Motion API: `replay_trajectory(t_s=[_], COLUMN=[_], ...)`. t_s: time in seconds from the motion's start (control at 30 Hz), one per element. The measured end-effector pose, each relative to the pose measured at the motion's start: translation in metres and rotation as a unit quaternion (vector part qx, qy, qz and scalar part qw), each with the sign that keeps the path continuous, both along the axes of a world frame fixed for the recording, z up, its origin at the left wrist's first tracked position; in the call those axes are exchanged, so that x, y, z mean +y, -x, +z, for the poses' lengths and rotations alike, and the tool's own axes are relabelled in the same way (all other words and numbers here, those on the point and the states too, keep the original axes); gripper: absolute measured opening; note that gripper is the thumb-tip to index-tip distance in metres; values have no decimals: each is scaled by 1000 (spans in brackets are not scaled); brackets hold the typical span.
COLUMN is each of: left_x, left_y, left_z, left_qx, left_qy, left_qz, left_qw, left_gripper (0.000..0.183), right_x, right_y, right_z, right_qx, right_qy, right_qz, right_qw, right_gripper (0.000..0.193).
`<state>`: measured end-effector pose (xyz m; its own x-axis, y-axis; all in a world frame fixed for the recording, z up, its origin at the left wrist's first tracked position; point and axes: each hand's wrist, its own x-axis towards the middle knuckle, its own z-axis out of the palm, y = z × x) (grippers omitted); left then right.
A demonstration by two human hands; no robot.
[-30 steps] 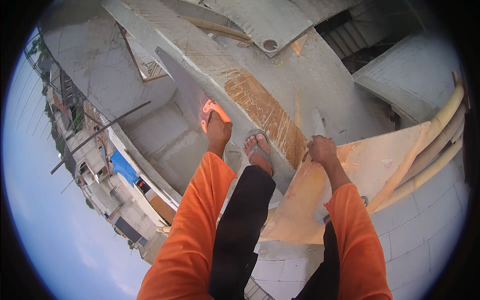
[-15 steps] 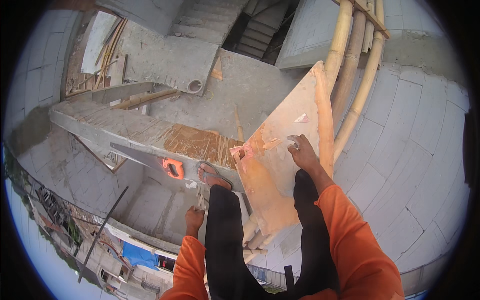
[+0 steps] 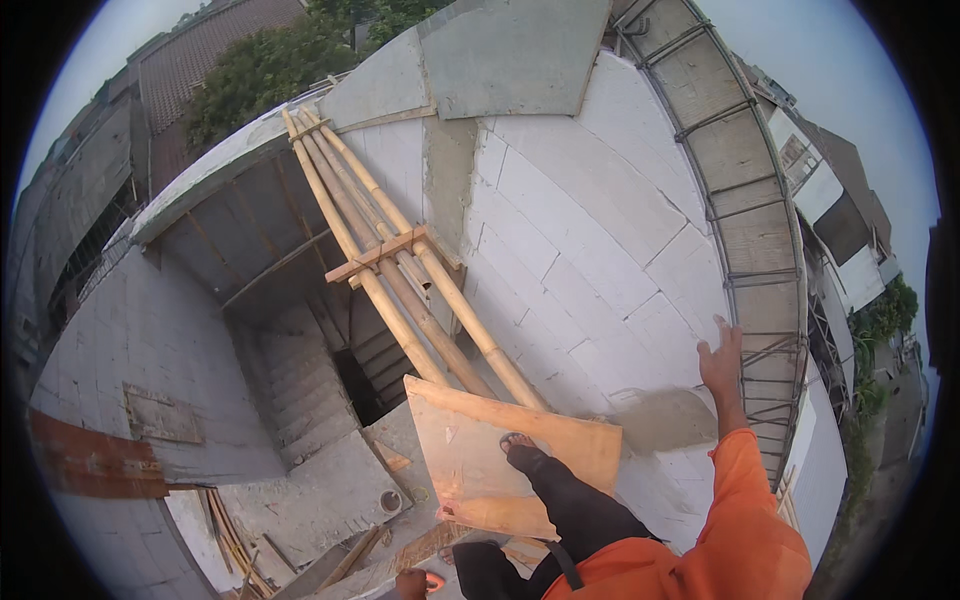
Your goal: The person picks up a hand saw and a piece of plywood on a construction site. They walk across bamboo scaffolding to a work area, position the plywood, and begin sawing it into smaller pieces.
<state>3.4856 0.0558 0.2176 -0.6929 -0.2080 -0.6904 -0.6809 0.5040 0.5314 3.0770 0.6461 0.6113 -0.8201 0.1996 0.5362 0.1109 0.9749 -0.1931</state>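
Observation:
My right hand (image 3: 722, 375) reaches out with its fingers apart, beside the steel rebar cage (image 3: 735, 235) along the top of the white block wall (image 3: 600, 270). Whether its fingertips touch the rebar or the wall, I cannot tell. At the lower edge only part of my left hand (image 3: 411, 583) shows, its fingers mostly hidden. Right beside it appears the orange handle (image 3: 434, 581) of a handsaw; contact between them is unclear. One sandaled foot (image 3: 516, 441) of mine stands on an angular plywood panel (image 3: 460, 450), which lies against several bamboo poles (image 3: 395, 315).
Wooden crosspieces (image 3: 375, 255) join the poles, which slope up along the wall. Below to the left is a dark stairwell opening (image 3: 357, 385) beside concrete stairs (image 3: 300, 375). A round bucket (image 3: 390, 501) stands on the concrete landing. Rooftops and trees lie beyond the walls.
My view has swung up and to the right. My right hand has left the space over the plywood and reached out toward the wall top. One foot now stands on the panel.

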Motion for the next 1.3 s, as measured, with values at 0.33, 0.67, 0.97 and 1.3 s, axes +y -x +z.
replay_trajectory(t_s=[0.33,0.67,0.97,1.3], left_x=[6,437,620,608], left_y=[312,589,653,681], left_z=[148,396,470,464], left_qx=[243,511,568,584], left_qy=[147,42,197,270], left_qz=[-57,-447,-396,-515], left_qw=[957,733,694,566], left_gripper=[19,44,48,27], right_x=[148,166,174,172], right_y=[-13,31,21,19], right_z=[136,89,92,99], right_qx=[92,82,17,91], right_qy=[61,127,259,249], right_qz=[-208,-219,-187,-197], right_qw=[972,964,947,944], right_gripper=[72,80,81,77])
